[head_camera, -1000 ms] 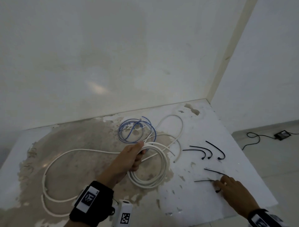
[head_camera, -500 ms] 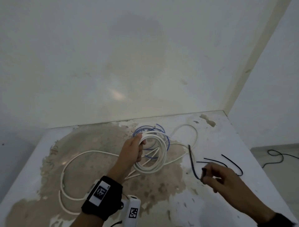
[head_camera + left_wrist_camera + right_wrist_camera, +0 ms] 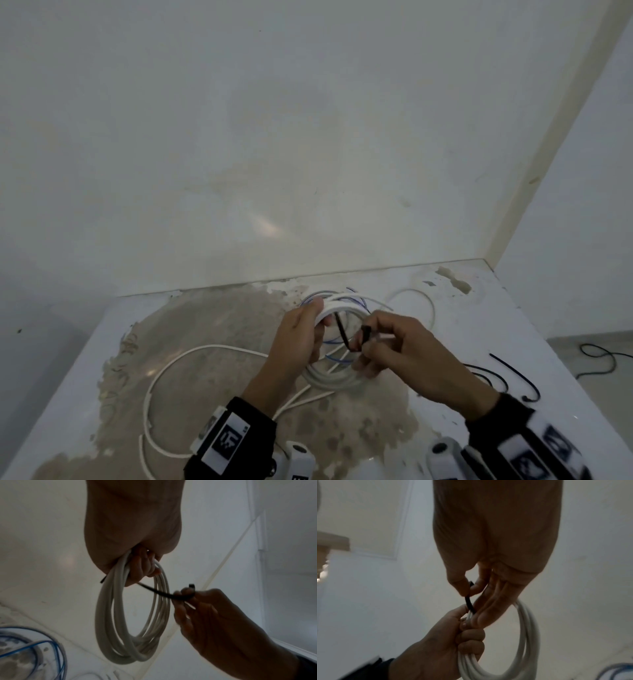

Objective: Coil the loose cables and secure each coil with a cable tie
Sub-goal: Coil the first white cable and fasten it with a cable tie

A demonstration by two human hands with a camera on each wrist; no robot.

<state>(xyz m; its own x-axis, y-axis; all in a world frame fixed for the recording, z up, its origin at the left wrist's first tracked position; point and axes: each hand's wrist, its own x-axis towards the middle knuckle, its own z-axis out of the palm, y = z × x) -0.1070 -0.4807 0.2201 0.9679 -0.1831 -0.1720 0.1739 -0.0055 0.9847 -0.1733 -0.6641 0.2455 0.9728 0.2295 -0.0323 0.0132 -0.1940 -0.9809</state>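
Note:
My left hand (image 3: 301, 337) grips a coil of white cable (image 3: 342, 303), held up above the table; the left wrist view shows the white coil (image 3: 109, 615) hanging from the curled fingers (image 3: 140, 566). My right hand (image 3: 387, 342) pinches a black cable tie (image 3: 344, 334) at its head end, between thumb and forefinger (image 3: 477, 585). The black cable tie (image 3: 154, 591) runs through the coil's loop toward the left hand, and its tip (image 3: 102, 581) pokes out on the far side. In the right wrist view the black cable tie (image 3: 469, 603) meets the white coil (image 3: 529, 628) at the left hand (image 3: 453, 639).
A thin blue cable (image 3: 337, 358) lies looped on the stained white table (image 3: 205, 325) under the coil. Loose white cable (image 3: 178, 363) trails left and another loop (image 3: 430, 308) lies far right. Spare black ties (image 3: 513, 371) lie to the right, near the table edge.
My right hand picked a black tie off the table and carried it left to the coil. My left hand lifted the coil clear of the table. The tie now passes through the loop.

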